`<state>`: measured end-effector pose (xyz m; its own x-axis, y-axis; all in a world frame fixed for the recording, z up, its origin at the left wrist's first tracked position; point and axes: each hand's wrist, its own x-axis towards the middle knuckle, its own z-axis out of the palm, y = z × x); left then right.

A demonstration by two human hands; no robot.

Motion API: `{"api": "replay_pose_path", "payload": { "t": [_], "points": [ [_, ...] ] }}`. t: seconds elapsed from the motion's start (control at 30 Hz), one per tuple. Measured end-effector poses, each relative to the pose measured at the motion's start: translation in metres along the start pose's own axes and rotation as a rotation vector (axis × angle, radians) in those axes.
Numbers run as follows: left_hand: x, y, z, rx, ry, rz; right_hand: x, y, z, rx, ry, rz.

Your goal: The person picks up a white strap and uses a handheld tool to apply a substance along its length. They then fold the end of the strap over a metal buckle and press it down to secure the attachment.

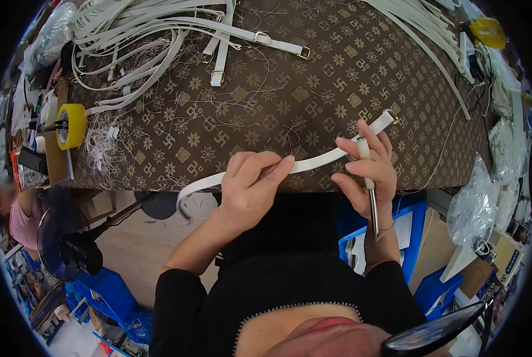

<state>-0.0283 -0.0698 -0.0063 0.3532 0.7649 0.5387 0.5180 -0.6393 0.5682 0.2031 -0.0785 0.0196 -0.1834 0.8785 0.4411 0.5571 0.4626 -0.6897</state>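
A narrow white belt runs across the near edge of the table, its buckle at the right end. My left hand is closed, pinching the belt between thumb and fingers; the strap's other end droops over the table edge. In my right hand is a slim tool with a white handle and metal shaft, held between the fingers with the shaft pointing back toward me. The belt's buckle end passes behind the fingers of that hand.
More white belts with buckles are heaped at the back left, near loose thread scraps and a yellow tape roll. White straps lie at the back right. A fan and a person in pink are at left.
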Motion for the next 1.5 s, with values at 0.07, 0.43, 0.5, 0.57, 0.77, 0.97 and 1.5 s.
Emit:
{"api": "replay_pose_path", "payload": {
  "t": [0.07,0.43,0.5,0.57,0.77,0.97,1.5],
  "points": [
    [-0.003,-0.001,-0.001,-0.023,0.017,-0.02,0.0,-0.001,0.003,-0.112,-0.02,-0.019],
    [-0.022,-0.009,0.003,-0.301,0.248,0.022,-0.002,-0.011,0.016,0.163,0.062,0.077],
    [-0.022,-0.011,0.002,-0.293,0.259,0.039,-0.007,-0.014,0.016,0.432,-0.136,0.271],
    [-0.024,-0.012,0.002,-0.285,0.277,0.062,-0.007,-0.014,0.021,0.411,-0.163,0.248],
    [-0.025,-0.012,0.003,-0.28,0.293,0.074,-0.006,-0.016,0.024,0.403,-0.162,0.253],
    [-0.016,-0.011,-0.004,-0.341,0.203,0.048,-0.003,-0.015,0.017,0.349,-0.118,0.273],
    [0.115,-0.108,-0.067,-0.281,-0.507,-0.552,0.105,0.164,-0.148,-0.342,-0.018,0.208]
  ]
}}
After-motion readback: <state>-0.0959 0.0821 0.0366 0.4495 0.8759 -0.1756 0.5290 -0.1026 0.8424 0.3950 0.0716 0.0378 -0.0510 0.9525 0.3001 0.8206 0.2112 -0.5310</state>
